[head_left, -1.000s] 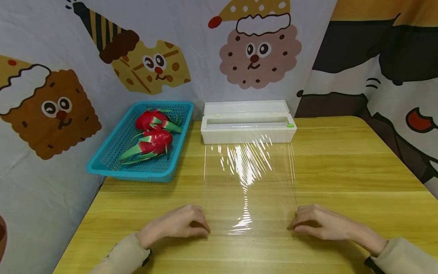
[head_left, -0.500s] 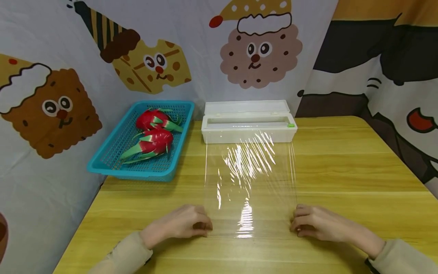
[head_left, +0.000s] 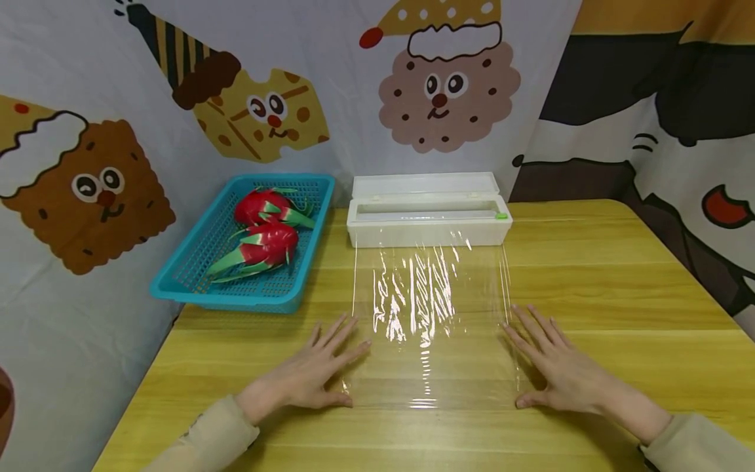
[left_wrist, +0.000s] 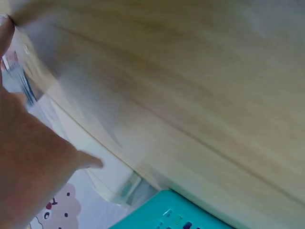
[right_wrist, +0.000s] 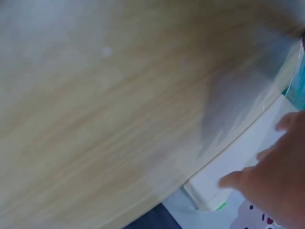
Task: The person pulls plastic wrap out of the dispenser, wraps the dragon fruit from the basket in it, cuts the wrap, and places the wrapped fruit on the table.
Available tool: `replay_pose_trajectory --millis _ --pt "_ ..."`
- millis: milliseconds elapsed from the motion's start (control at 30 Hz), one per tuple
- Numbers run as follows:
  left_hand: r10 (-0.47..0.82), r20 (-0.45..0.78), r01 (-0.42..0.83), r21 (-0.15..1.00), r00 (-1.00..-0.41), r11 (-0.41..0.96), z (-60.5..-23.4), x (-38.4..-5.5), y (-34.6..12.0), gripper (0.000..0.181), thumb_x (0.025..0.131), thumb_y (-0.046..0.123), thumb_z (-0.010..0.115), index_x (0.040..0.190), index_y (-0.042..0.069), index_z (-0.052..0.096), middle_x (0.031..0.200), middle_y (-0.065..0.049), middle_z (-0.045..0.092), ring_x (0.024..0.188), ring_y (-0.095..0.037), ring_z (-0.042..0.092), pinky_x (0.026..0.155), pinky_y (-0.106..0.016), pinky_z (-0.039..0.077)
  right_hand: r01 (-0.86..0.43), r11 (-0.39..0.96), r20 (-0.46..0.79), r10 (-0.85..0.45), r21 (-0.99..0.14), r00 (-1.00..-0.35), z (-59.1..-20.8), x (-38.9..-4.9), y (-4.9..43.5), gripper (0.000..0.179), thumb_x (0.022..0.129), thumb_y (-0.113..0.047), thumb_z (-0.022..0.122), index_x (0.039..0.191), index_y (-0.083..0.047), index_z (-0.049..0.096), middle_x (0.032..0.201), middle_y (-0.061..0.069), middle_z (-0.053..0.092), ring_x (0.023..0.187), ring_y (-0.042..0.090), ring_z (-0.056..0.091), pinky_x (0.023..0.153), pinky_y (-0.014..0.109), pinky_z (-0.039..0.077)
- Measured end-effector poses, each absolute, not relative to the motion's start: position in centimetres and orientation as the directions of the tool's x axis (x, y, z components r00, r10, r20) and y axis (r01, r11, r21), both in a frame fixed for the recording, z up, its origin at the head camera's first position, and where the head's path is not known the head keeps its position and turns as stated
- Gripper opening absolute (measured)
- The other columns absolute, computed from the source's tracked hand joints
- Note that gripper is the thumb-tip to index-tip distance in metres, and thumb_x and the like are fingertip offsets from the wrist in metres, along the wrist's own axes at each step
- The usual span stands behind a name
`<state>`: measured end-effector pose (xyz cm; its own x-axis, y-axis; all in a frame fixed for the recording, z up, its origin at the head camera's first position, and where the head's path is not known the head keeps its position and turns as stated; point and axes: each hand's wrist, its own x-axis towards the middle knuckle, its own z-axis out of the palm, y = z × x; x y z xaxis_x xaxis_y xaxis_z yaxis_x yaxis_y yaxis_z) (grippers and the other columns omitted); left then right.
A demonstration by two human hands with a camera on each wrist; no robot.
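Observation:
A sheet of clear cling film [head_left: 425, 354] lies pulled out over the wooden table, running back to a white cling film dispenser [head_left: 429, 233] whose lid stands up. My left hand [head_left: 312, 370] is spread at the sheet's left edge, thumb near its front corner and fingertips over the margin. On the opposite edge my right hand [head_left: 563, 373] is spread too, with its thumb by the front right corner. Neither hand grips anything. The left wrist view shows the left hand [left_wrist: 33, 157] above the table, and the right wrist view shows the right hand [right_wrist: 276, 171] likewise.
To the left of the dispenser stands a blue plastic basket [head_left: 289, 303] holding two red dragon fruits [head_left: 268, 246] with green scales. A green slider [head_left: 501, 216] sits at the dispenser's right end. Behind the wooden table [head_left: 619, 275] hangs a printed cloth [head_left: 354, 85].
Both hands have let go of the film's front corners and spread their fingers forward along its sides. The film's glare has shifted; dispenser and basket stay put.

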<state>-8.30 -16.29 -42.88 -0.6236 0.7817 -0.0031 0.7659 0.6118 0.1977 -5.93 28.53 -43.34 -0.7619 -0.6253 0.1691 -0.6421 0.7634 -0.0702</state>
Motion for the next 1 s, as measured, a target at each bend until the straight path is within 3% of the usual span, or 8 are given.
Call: replay_pose_trajectory --millis 67,133,200,267,467,667,800,1000 --pt "0.754 -0.065 0.725 0.231 -0.654 0.649 -42.9 -8.3 -16.5 0.094 0.08 0.062 0.061 0.153 0.02 0.021 0.16 -0.019 -0.001 0.147 -0.04 0.003 0.107 -0.073 0.017 -0.61 0.783 0.13 -0.597 -0.118 -0.791 -43.3 -5.9 28.6 0.113 0.067 -0.071 0.066 0.151 -0.009 0.024 0.16 0.018 0.001 0.148 0.031 -0.014 0.118 0.047 -0.014" --pt "0.734 -0.103 0.697 0.248 -0.672 0.673 -42.8 -8.3 -16.6 0.094 0.08 0.063 0.06 0.153 0.02 0.019 0.16 -0.018 -0.002 0.148 -0.04 0.003 0.106 -0.075 0.016 -0.574 0.801 0.081 -0.569 -0.171 -0.818 -43.3 -5.8 28.6 0.109 0.069 -0.069 0.065 0.151 -0.012 0.024 0.161 0.016 0.002 0.149 0.033 -0.01 0.113 0.068 -0.001" --pt "0.715 -0.129 0.673 0.26 -0.687 0.693 -42.7 -8.3 -16.7 0.095 0.079 0.064 0.06 0.153 0.021 0.018 0.16 -0.018 -0.003 0.147 -0.04 0.003 0.105 -0.075 0.016 -0.534 0.82 0.033 -0.54 -0.204 -0.841 -43.2 -5.7 28.5 0.105 0.071 -0.069 0.064 0.152 -0.016 0.024 0.161 0.014 0.005 0.148 0.038 -0.001 0.1 0.079 0.017" --pt "0.7 -0.141 0.653 0.27 -0.7 0.708 -42.6 -8.3 -16.7 0.097 0.077 0.064 0.062 0.153 0.022 0.018 0.16 -0.019 -0.004 0.147 -0.043 0.004 0.105 -0.076 0.015 -0.504 0.835 -0.004 -0.517 -0.221 -0.856 -43.1 -5.7 28.5 0.103 0.071 -0.071 0.063 0.151 -0.02 0.025 0.161 0.012 0.009 0.146 0.042 0.009 0.093 0.079 0.026" --pt "0.652 -0.232 0.583 0.302 -0.722 0.754 -40.5 -8.0 -16.3 0.104 0.071 0.053 0.075 0.153 0.026 0.016 0.16 -0.019 -0.005 0.145 -0.046 0.011 0.103 -0.076 0.02 -0.48 0.851 -0.05 -0.5 -0.212 -0.864 -42.8 -5.6 28.4 0.102 0.071 -0.074 0.059 0.152 -0.023 0.023 0.16 0.011 0.013 0.14 0.049 0.022 0.091 0.081 0.025" --pt "0.711 -0.328 0.572 0.43 -0.622 0.699 -34.8 -9.8 -15.7 0.081 0.082 0.037 0.072 0.149 0.02 0.031 0.153 -0.014 0.033 0.139 -0.035 0.037 0.11 -0.054 0.035 -0.483 0.85 -0.061 -0.504 -0.209 -0.861 -42.7 -5.6 28.4 0.102 0.072 -0.073 0.059 0.152 -0.023 0.021 0.16 0.012 0.013 0.14 0.05 0.022 0.09 0.081 0.026" --pt "0.76 -0.182 0.62 0.475 -0.624 0.624 -31.4 -12.9 -16.7 0.062 0.089 0.033 0.066 0.142 0.01 0.044 0.14 -0.011 0.052 0.128 -0.028 0.052 0.105 -0.044 0.044 -0.485 0.849 -0.06 -0.507 -0.21 -0.86 -42.7 -5.6 28.4 0.102 0.073 -0.072 0.06 0.153 -0.023 0.02 0.16 0.012 0.013 0.139 0.05 0.022 0.09 0.081 0.027" --pt "0.662 0.025 0.606 0.431 -0.749 0.669 -28.8 -18.4 -19.3 0.051 0.09 0.025 0.066 0.134 0.005 0.052 0.129 -0.013 0.061 0.115 -0.029 0.06 0.093 -0.046 0.051 -0.482 0.852 -0.057 -0.502 -0.204 -0.863 -42.7 -5.5 28.4 0.102 0.072 -0.073 0.059 0.152 -0.022 0.021 0.16 0.012 0.013 0.139 0.05 0.023 0.091 0.081 0.027"
